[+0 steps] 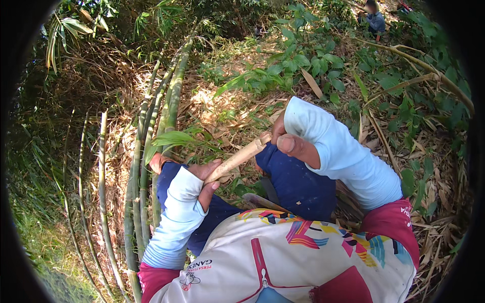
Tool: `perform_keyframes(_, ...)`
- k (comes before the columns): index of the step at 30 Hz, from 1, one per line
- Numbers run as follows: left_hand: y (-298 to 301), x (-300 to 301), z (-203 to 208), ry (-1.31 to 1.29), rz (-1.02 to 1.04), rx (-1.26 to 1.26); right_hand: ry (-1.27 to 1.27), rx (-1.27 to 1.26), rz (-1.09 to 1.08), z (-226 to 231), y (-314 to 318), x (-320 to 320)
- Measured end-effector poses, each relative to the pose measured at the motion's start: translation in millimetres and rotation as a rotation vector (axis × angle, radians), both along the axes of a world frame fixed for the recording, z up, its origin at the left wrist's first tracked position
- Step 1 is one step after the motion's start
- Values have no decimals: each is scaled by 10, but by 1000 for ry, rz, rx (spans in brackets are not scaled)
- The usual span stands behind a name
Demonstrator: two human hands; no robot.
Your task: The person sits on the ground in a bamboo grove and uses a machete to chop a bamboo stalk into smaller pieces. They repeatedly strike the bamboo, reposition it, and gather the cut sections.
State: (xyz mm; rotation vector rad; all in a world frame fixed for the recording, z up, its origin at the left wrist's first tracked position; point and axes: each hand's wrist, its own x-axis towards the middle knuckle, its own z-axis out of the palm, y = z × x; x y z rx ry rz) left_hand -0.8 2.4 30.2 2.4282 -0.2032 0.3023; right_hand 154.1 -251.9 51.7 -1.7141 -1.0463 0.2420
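Note:
A pale tan, rounded stick of wood or bamboo (237, 160) slants up to the right in front of my knees. Its far end looks notched. My left hand (205, 179) is closed around the lower end, thumb on the near side. At the upper end is my right hand (295, 144), its fingers curled against the tip and its thumb bent nearby; part of that grip is hidden. Between my dark blue trouser legs, a flat, brownish blade-like thing (265, 202) lies below the stick, partly covered by my shirt.
Tall green bamboo stems (174, 96) rise close on my left, with thinner stems (102, 177) beyond. Leafy plants (298, 60) grow ahead. A bent branch (439, 76) reaches in from the right. Dry leaves (222, 121) cover the ground. Another person (375, 21) is far off at upper right.

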Motion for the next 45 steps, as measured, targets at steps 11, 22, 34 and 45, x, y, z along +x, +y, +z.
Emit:
perform_keyframes(11,-2,-65,-188,-182,5,97,188,198,138,-121,210,-192)
perform_keyframes(22,-207,115,-149,-252,-78,-73,398,215,237,-106,388,-396)
perform_keyframes(34,-146,11,-329,-93,-82,-276,751,369,221,-215,565,-610)
perform_keyframes(45,-267,46,-257,114,-216,-817,900,419,285,-326,722,-591)
